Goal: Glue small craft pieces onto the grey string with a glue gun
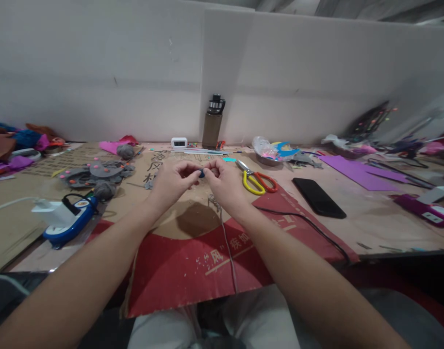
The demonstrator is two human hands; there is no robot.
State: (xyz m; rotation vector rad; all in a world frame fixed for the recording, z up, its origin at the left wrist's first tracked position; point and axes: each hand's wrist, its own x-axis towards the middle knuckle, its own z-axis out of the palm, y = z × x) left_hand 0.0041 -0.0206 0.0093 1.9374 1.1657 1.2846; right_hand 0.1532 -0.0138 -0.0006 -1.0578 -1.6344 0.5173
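Observation:
Between the fingertips of both hands is a small dark blue piece [202, 173], too small to make out its kind. My left hand [174, 178] pinches it from one side, and my right hand [223, 182] pinches it from the other. Both are raised over a red and brown cardboard sheet [171, 271]. Grey yarn [224, 232] hangs or lies below my right hand and runs down across the cardboard. Just right of that hand lie scissors [256, 179] with one yellow and one red handle, blades pointing away.
A black phone [318, 197] lies to the right, near purple sheets [356, 172]. A bottle [212, 123] and a small white clock [179, 143] stand by the back wall. At left are grey pieces with pink dots [94, 172] and a blue power strip [71, 225]. A dark cable [309, 222] crosses the cardboard.

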